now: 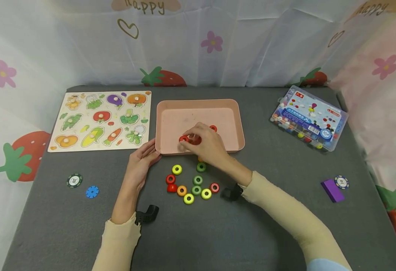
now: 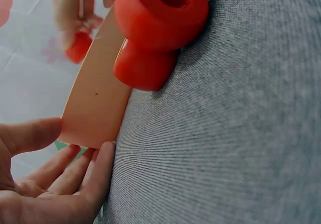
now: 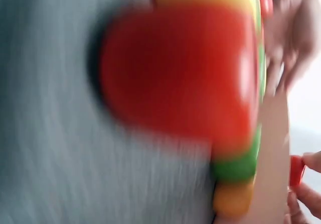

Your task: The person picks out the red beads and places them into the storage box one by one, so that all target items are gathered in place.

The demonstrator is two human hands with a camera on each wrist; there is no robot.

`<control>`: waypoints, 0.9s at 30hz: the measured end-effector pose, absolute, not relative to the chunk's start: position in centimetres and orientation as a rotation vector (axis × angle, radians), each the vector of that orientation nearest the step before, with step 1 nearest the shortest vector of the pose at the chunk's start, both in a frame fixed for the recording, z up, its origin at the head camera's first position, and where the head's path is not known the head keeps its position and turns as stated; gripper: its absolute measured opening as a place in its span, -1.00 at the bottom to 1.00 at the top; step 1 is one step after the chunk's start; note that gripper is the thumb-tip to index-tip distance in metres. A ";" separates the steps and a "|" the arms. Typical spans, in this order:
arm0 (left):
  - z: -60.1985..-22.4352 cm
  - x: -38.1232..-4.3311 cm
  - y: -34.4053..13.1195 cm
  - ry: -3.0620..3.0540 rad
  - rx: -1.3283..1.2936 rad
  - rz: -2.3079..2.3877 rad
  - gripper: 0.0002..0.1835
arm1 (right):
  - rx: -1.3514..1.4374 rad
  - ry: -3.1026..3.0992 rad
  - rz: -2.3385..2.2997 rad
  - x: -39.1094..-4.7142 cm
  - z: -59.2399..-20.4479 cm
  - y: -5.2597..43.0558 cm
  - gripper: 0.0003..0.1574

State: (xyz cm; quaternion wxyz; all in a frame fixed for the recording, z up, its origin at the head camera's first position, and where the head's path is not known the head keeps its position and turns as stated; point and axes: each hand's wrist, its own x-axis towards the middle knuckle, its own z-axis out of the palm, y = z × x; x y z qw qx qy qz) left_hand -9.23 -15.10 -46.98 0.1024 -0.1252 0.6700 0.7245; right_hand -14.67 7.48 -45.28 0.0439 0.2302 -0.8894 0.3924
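My right hand (image 1: 206, 145) is over the pink tray (image 1: 164, 113), pinching a red ring bead (image 1: 183, 139) between thumb and fingertips. The same pinched bead shows in the left wrist view (image 2: 78, 47). Another red bead (image 1: 213, 128) lies in the tray, and more red shows below the palm. At the tray's front left corner, my left hand (image 1: 141, 163) touches the wall with nearly straight fingers, its thumb at the rim. In front of the tray lie several ring beads: green (image 1: 198, 180), yellow (image 1: 189, 198), orange (image 1: 181, 190) and red (image 1: 214, 187). One red bead (image 1: 172, 188) rests on its side.
Left of the tray is a vegetable puzzle board (image 1: 99, 120). A lidded plastic box (image 1: 309, 118) of colourful pieces stands at the back right. Two discs, one dark green (image 1: 74, 180) and one blue (image 1: 92, 192), lie left; a purple block (image 1: 332, 191) and dark disc (image 1: 341, 182) lie right.
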 end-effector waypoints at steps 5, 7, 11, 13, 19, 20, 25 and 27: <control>-46.9 -9.2 -15.1 1.975 -0.371 2.139 -0.42 | 0.540 -2.827 1.111 -16.8 -45.5 8.8 -0.66; -46.9 -9.3 -15.1 1.972 -0.372 2.140 -0.42 | 0.508 -2.860 1.060 -17.2 -45.6 8.9 -0.64; -46.9 -9.3 -15.1 1.970 -0.368 2.144 -0.42 | 0.534 -2.896 0.953 -17.5 -45.8 8.9 -0.61; -46.9 -9.3 -15.1 1.969 -0.369 2.142 -0.42 | 0.567 -2.903 0.897 -17.4 -45.9 8.9 -0.60; -47.0 -9.2 -15.2 1.973 -0.362 2.136 -0.42 | 0.631 -2.872 0.884 -16.9 -45.9 8.8 -0.65; -47.0 -9.2 -15.2 1.975 -0.361 2.135 -0.43 | 0.641 -2.862 0.903 -16.7 -45.7 8.8 -0.66; -47.0 -9.2 -15.2 1.981 -0.358 2.133 -0.43 | 0.764 -2.818 1.028 -15.4 -45.0 8.3 -0.72; -47.0 -9.3 -15.2 1.981 -0.359 2.132 -0.42 | 0.850 -2.813 1.086 -14.7 -44.6 8.0 -0.73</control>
